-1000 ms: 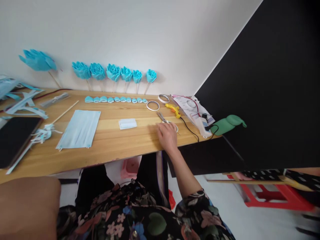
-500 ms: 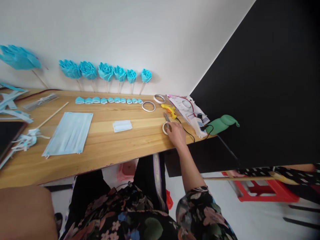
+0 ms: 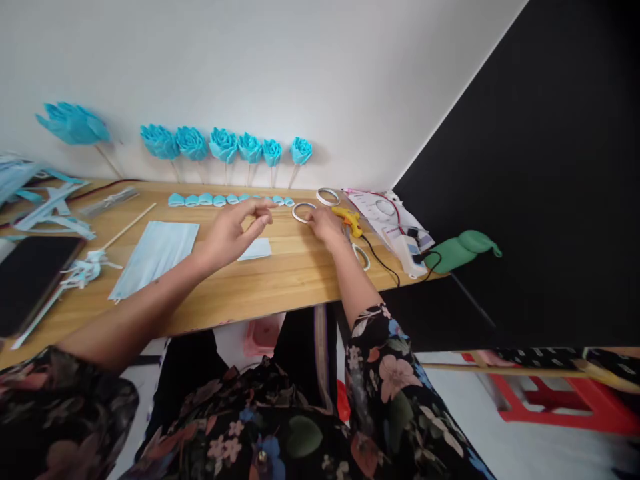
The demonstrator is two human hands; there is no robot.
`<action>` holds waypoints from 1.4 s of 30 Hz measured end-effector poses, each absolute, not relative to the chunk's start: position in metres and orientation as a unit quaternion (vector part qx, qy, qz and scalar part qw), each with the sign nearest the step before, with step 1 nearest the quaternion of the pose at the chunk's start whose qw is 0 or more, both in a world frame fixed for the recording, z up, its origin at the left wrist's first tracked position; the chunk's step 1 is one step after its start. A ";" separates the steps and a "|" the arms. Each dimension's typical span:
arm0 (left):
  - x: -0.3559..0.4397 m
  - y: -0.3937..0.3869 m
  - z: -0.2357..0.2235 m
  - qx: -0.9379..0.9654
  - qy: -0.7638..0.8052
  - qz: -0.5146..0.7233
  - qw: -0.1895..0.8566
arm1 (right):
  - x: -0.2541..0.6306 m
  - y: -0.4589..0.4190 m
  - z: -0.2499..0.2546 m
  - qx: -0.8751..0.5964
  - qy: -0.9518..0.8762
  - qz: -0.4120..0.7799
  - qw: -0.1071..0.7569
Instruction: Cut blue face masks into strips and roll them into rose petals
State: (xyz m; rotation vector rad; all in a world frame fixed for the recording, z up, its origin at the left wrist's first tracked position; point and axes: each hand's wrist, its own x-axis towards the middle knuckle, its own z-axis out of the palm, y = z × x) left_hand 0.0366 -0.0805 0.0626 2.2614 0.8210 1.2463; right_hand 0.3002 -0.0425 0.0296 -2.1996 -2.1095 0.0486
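Observation:
My right hand (image 3: 326, 227) is at the right edge of a thin white roll of tape (image 3: 295, 212) lying on the table, its fingers closed on the rim. My left hand (image 3: 233, 232) hovers over the table with fingers apart and nothing in them, above a small folded light-blue piece (image 3: 256, 250). A pair of scissors (image 3: 361, 257) with white handles lies beside my right wrist, the blades partly hidden. Behind my hands runs a row of small blue folded petals (image 3: 205, 199), some covered by my left fingers. A flat blue face mask (image 3: 159, 250) lies left of my left forearm.
Several blue flowers on sticks (image 3: 223, 145) lean against the wall. A second tape roll (image 3: 328, 196), a yellow glue gun (image 3: 349, 220), a power strip (image 3: 411, 257) and a green pouch (image 3: 457, 252) are at right. A phone (image 3: 37, 283) and a stick with strips (image 3: 87, 268) lie left.
My right hand has left the scissors and moved away from me to the tape roll. My left arm has come into view, reaching over the table.

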 end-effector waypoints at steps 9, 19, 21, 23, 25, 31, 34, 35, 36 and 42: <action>0.033 -0.075 0.037 0.819 0.333 0.410 0.222 | 0.283 -0.062 0.027 -0.561 -0.766 0.172 0.265; 0.028 -0.061 0.024 0.846 0.353 0.371 0.149 | 0.259 -0.074 0.023 -0.449 -0.770 0.242 0.384; 0.028 -0.059 0.021 0.853 0.337 0.377 0.127 | 0.260 -0.073 0.021 -0.439 -0.770 0.245 0.392; 0.029 -0.059 0.019 0.856 0.325 0.389 0.104 | 0.260 -0.072 0.019 -0.421 -0.774 0.246 0.404; 0.030 -0.059 0.018 0.854 0.321 0.400 0.089 | 0.259 -0.072 0.017 -0.404 -0.776 0.236 0.422; 0.031 -0.062 0.017 0.849 0.324 0.406 0.090 | 0.256 -0.074 0.014 -0.384 -0.796 0.155 0.442; 0.030 -0.063 0.018 0.848 0.328 0.405 0.099 | 0.258 -0.074 0.012 -0.378 -0.805 0.129 0.440; 0.030 -0.064 0.019 0.848 0.329 0.403 0.102 | 0.258 -0.073 0.012 -0.374 -0.806 0.123 0.442; 0.030 -0.064 0.019 0.848 0.330 0.402 0.104 | 0.259 -0.073 0.012 -0.369 -0.807 0.120 0.445; 0.032 -0.063 0.018 0.846 0.326 0.406 0.110 | 0.257 -0.074 0.011 -0.358 -0.809 0.127 0.449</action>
